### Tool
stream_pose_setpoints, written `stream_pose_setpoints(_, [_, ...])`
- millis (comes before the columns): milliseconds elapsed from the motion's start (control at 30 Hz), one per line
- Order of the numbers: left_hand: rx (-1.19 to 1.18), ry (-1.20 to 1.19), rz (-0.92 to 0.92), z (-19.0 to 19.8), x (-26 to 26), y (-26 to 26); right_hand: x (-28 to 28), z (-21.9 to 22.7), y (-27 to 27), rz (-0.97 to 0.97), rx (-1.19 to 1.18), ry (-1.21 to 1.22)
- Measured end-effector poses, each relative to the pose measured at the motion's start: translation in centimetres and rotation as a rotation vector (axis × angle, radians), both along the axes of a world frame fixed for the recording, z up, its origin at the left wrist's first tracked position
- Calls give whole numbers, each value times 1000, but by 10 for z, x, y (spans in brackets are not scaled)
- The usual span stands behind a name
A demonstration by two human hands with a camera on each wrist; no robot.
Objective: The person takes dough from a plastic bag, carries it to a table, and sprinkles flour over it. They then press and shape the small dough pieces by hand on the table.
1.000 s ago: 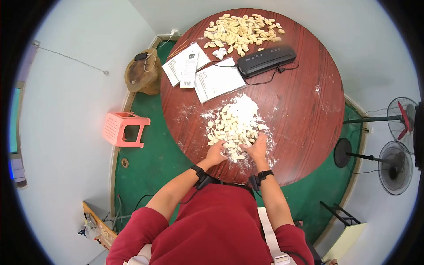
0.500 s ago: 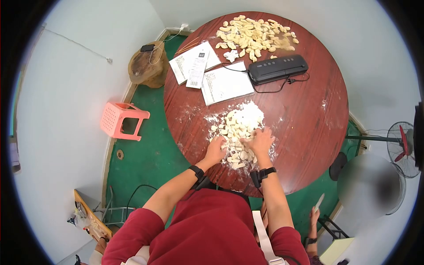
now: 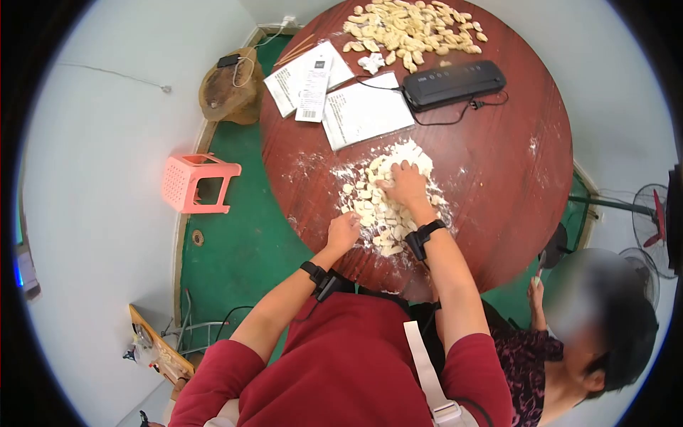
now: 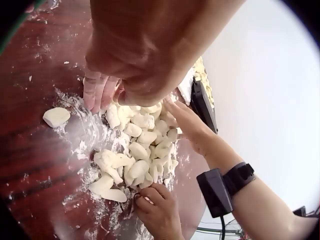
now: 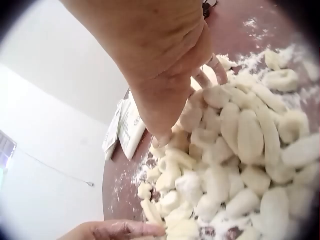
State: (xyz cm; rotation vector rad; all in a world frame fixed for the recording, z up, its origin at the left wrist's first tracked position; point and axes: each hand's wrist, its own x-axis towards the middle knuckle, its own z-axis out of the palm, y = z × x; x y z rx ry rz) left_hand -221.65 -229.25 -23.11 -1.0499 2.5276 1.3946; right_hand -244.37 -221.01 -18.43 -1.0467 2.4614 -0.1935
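Floured pale dough pieces (image 3: 370, 206) (image 5: 250, 135) lie heaped beside loose flour on the round table (image 3: 498, 171). My right hand (image 3: 409, 186) (image 5: 160, 85) rests over the heap's upper part with fingers spread, tips among the pieces. At the heap's left edge is my left hand (image 3: 344, 231) (image 4: 145, 55), its fingers (image 4: 97, 92) reaching down to the tabletop beside the pieces. A single piece (image 4: 56, 117) lies apart in the left wrist view. Another hand (image 4: 160, 212) touches the heap's lower edge there; whose it is I cannot tell.
At the back are a black device (image 3: 455, 84) with a cord, white packets (image 3: 366, 110), a label strip (image 3: 313, 92) and yellowish pieces (image 3: 413, 28). Another person (image 3: 533, 356) is at the right, holding a blade-like object. A pink stool (image 3: 199, 183) stands left.
My right hand has moved up and left over the heap, toward the flour. My left hand has shifted slightly left. The other person has come further into view at the right.
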Motion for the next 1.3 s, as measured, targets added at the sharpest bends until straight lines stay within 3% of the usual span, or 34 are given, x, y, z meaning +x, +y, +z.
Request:
stream_pose_setpoints(33, [13,-3,-14,-11,3,3,14,6,1,-43,69,87])
stream_pose_setpoints(133, [716,-26,384,-24,-6,14,40,-2,10,-172,14,141])
stream_pose_setpoints(167, [730,-37,358,-17,-13,14,43,-3,10,-198,31,143])
stream_pose_setpoints(233, [989,-74,544,-4,-25,15,46,2,9,-339,19,-211])
stream_pose_setpoints(300, [1060,-63,509,10,-35,17,62,-6,12,-410,-85,-211])
stream_pose_setpoints(367, [1168,-64,538,-2,-31,14,74,-20,17,-469,-194,-215])
stream_pose_setpoints(467, [1306,-51,643,6,-34,13,83,-21,26,-404,-409,-202])
stream_pose_setpoints(633, [1367,4,479,12,-45,7,100,0,42,-359,-487,-186])
stream_pose_setpoints(700, [1287,59,401,11,-51,5,99,5,49,-409,-674,-283])
stream_pose_setpoints(733, [1255,73,470,20,-57,4,97,10,52,-436,-739,-304])
stream_pose_setpoints(900, [1116,96,450,18,-64,-20,79,5,67,-581,-776,-329])
stream_pose_setpoints(1000, [876,-15,374,11,-61,-36,66,-23,79,-608,-742,-38])
stream_pose_setpoints(1033, [867,-7,379,8,-55,-41,63,-22,82,-658,-667,-22])
stream_pose_setpoints(1067, [733,-3,280,5,-48,-46,57,-37,90,-650,-758,-81])
stream_pose_setpoints(1133, [485,-76,194,-4,-39,-56,52,-31,103,-660,-580,158])
stream_pose_setpoints(1167, [475,-73,203,-10,-36,-60,52,-27,106,-653,-590,152])
stream_pose_setpoints(1233, [42,-39,59,-16,-30,-63,53,-24,111,-975,-268,130])
stream_pose_setpoints(1300, [-5,-14,78,-21,-31,-56,53,-25,108,-1043,-240,23])
